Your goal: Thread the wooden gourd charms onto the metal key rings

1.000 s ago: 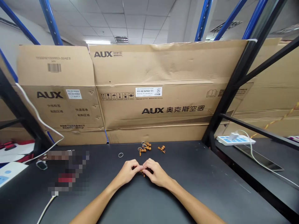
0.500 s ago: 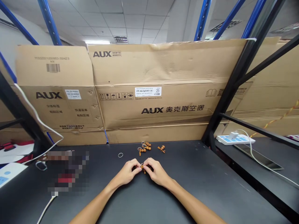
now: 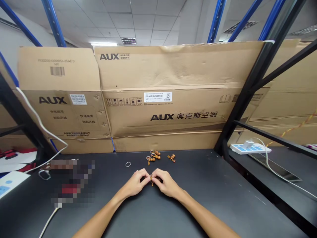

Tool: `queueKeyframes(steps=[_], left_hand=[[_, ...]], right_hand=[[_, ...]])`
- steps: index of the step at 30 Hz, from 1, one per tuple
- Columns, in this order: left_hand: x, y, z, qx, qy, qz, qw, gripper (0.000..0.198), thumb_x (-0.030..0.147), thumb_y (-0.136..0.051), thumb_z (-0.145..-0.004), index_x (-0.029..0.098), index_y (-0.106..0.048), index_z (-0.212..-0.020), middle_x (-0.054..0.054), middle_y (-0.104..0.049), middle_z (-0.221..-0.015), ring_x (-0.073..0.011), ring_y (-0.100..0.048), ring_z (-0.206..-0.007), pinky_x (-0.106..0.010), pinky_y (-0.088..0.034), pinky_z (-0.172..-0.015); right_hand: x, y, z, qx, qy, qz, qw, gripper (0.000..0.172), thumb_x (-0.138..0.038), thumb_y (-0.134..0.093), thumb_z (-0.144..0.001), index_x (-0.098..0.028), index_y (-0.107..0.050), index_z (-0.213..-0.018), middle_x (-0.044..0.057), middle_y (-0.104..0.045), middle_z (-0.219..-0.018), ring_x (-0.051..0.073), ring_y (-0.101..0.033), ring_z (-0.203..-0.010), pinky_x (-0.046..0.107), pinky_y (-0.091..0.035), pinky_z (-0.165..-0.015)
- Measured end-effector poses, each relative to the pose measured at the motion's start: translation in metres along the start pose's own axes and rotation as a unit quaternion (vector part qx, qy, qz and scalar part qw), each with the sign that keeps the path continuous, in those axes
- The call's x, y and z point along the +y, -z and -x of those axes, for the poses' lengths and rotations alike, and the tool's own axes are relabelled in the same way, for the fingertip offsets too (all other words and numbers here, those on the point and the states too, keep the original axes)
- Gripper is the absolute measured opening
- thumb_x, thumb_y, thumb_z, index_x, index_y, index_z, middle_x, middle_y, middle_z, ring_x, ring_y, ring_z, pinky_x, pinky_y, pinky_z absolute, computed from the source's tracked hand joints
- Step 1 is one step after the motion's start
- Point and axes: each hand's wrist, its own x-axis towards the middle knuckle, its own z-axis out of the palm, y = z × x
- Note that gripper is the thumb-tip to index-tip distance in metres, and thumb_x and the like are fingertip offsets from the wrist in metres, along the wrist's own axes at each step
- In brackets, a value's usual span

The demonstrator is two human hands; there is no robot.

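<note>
Here we are at the dark bench (image 3: pixel 223 195), and the action is right in the middle: the left hand (image 3: pixel 135 183) and the right hand (image 3: pixel 167 183) are coming together, each grip pinched almost shut with the fingertips meeting. Between them they're holding a small wooden gourd bead (image 3: pixel 151 179), mostly tucked behind the fingers, so I can't tell which fingers are carrying it. Just ahead of the hands, a cluster of wooden gourd beads (image 3: pixel 154 156) is lying on the bench, with another small bunch of beads (image 3: pixel 171 158) sitting just to its right. Off to the left, a small metal ring (image 3: pixel 128 164) is lying by itself. Behind it all, flattened AUX cardboard cartons (image 3: pixel 158 99) are standing against a black rack post (image 3: pixel 244 109), and a white power strip (image 3: pixel 250 149) is sitting out on the right.
</note>
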Motion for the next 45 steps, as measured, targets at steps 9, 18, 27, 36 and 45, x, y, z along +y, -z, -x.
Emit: queueKeyframes(steps=[9,18,27,36,45], left_hand=[[0.003,-0.007,0.000,0.048,0.002,0.058,0.997,0.010,0.027,-0.064,-0.080,0.018,-0.059,-0.079,0.001,-0.058,-0.080,-0.0138,-0.054,-0.074,-0.025,-0.044,-0.070],[0.003,-0.014,0.003,0.081,-0.034,-0.009,0.996,0.015,0.031,-0.056,-0.087,0.019,-0.061,-0.080,-0.003,-0.058,-0.084,-0.0166,-0.055,-0.080,-0.029,-0.044,-0.076],[0.006,-0.014,0.003,0.099,-0.042,-0.047,0.993,0.023,0.026,-0.045,-0.092,0.019,-0.058,-0.074,-0.002,-0.056,-0.080,-0.0149,-0.054,-0.074,-0.028,-0.044,-0.073],[0.003,-0.016,0.003,0.103,-0.047,-0.102,0.988,0.016,0.020,-0.048,-0.088,0.020,-0.055,-0.074,-0.002,-0.058,-0.080,-0.0166,-0.055,-0.075,-0.030,-0.043,-0.074],[0.006,-0.013,0.005,0.076,-0.070,-0.075,0.992,0.018,0.025,-0.045,-0.092,0.020,-0.059,-0.082,-0.003,-0.057,-0.084,-0.0166,-0.054,-0.081,-0.029,-0.043,-0.078]], right_hand=[[-0.005,-0.002,-0.001,0.055,-0.064,-0.037,0.996,0.021,-0.029,-0.052,-0.089,-0.019,-0.064,-0.076,0.002,-0.067,-0.077,0.015,-0.060,-0.068,0.026,-0.047,-0.068],[-0.007,-0.007,-0.002,0.082,-0.089,-0.057,0.991,0.023,-0.031,-0.052,-0.088,-0.018,-0.065,-0.074,0.002,-0.067,-0.067,0.014,-0.059,-0.058,0.025,-0.046,-0.059],[-0.010,-0.001,-0.003,0.053,-0.073,-0.068,0.994,0.028,-0.037,-0.049,-0.091,-0.019,-0.061,-0.074,0.000,-0.064,-0.065,0.013,-0.057,-0.055,0.023,-0.045,-0.056],[-0.002,-0.002,0.000,0.060,-0.057,-0.045,0.996,0.023,-0.035,-0.047,-0.092,-0.019,-0.057,-0.079,0.000,-0.061,-0.067,0.013,-0.057,-0.058,0.023,-0.044,-0.057],[0.006,-0.004,-0.001,0.083,-0.062,0.023,0.994,0.019,-0.028,-0.047,-0.089,-0.020,-0.054,-0.073,0.000,-0.059,-0.062,0.013,-0.051,-0.054,0.024,-0.042,-0.056]])
